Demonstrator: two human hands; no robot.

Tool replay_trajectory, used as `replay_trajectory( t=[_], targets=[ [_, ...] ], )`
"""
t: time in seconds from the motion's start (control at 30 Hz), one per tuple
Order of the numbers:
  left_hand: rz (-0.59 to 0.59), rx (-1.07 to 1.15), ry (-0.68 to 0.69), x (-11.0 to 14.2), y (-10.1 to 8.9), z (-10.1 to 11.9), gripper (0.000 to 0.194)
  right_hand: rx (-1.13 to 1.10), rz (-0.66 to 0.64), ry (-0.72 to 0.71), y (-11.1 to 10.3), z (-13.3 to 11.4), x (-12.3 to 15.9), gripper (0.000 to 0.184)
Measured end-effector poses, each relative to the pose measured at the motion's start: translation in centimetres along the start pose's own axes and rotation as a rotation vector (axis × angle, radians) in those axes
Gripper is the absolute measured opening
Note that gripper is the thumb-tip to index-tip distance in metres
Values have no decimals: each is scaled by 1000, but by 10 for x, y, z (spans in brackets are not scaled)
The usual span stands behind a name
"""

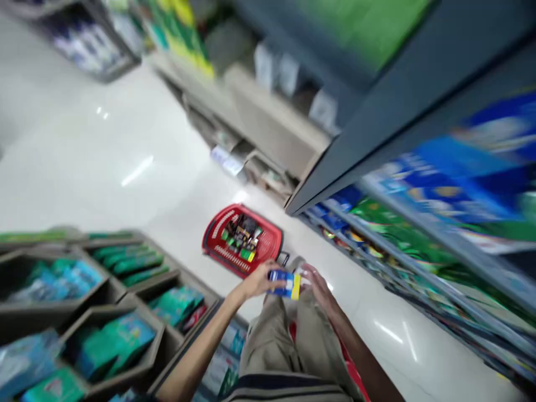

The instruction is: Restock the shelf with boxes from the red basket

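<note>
My left hand (260, 281) is closed round the near end of a small blue box with a yellow end (290, 285), held in front of my legs. Just right of the box is my right hand (317, 283), its fingers curled in beside the yellow end. Something whitish shows at those fingertips, too blurred to name. Beyond my hands a red shopping basket (208, 245) stands on the floor, with several small dark, green and yellow packages (243, 237) inside.
At lower left, a display with hexagonal compartments (157, 340) holds green and blue packets. Shelves of blue and green packages (389, 234) run along the right. A grey shelf upright (330, 173) and low shelving (268, 111) stand ahead. Shiny white floor (138, 139) lies between them.
</note>
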State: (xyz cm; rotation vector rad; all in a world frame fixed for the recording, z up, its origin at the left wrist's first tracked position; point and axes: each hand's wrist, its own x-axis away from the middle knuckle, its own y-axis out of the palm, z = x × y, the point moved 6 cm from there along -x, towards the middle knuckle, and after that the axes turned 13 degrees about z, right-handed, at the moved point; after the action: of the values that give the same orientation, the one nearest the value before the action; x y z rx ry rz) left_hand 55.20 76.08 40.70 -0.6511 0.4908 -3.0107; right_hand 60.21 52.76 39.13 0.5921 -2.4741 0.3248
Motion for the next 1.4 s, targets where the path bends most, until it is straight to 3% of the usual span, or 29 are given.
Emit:
replay_trajectory(
  t=[0.07, 0.13, 0.27, 0.37, 0.47, 0.53, 0.6, 0.67, 0.8, 0.9, 1.07, 1.2, 1.4],
  targets=[
    [-81, 33, 66, 21, 3, 82, 47, -105, -102, -117, -19, -63, 32, 84],
    [-40, 52, 111, 27, 5, 159, 49, -146, -138, -247, -49, -121, 66, 74],
    [115, 211, 250, 23, 18, 315, 56, -359, 136, -461, -151, -224, 134, 59],
    [76, 317, 455, 27, 42, 439, 71, -520, 447, -667, -233, -299, 186, 61],
    [99, 278, 728, 39, 64, 555, 61, -514, 566, -962, -290, -373, 231, 60],
    [114, 224, 905, 45, 76, 615, 54, -449, 592, -1110, -318, -411, 249, 60],
    [105, 195, 1005, 44, 82, 655, 56, -367, 596, -1201, -342, -436, 257, 64],
    [68, 183, 1036, 35, 85, 677, 59, -297, 565, -1251, -361, -451, 256, 72],
    [3, 186, 1055, 8, 80, 697, 70, -188, 518, -1270, -391, -469, 251, 95],
    [-6, 187, 1094, -6, 72, 711, 77, -109, 544, -1283, -404, -485, 260, 96],
    [69, 81, 1217, -6, 53, 718, 79, 28, 643, -1319, -398, -504, 267, 84],
    [147, -92, 1268, -19, 41, 705, 80, 152, 725, -1359, -387, -505, 248, 76],
    [187, -138, 1322, -43, 36, 696, 76, 392, 918, -1372, -385, -505, 224, 73]
  ],
)
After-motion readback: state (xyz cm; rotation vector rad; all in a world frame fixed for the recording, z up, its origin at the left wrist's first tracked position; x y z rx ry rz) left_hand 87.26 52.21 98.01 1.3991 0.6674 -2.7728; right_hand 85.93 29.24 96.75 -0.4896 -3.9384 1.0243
